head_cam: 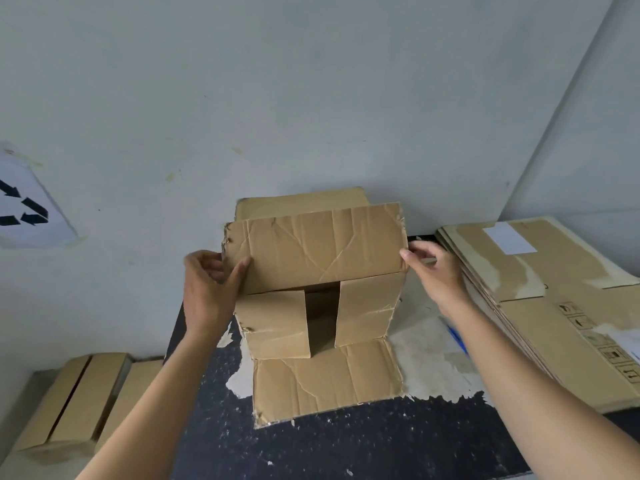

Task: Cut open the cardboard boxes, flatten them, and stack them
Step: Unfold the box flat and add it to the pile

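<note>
On table (346, 452) | left hand (207, 289) grips box flap (318, 247) | right hand (433, 271) pinches it

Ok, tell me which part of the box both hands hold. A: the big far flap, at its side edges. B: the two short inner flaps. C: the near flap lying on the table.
A: the left hand and the right hand grip the far flap by its side edges.

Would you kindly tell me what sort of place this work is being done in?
Probably a storeroom's recycling corner: a stack of flattened cartons lies on the worn black table, a recycling-arrows sign is stuck on the wall, and more boxes sit lower down at left.
</note>
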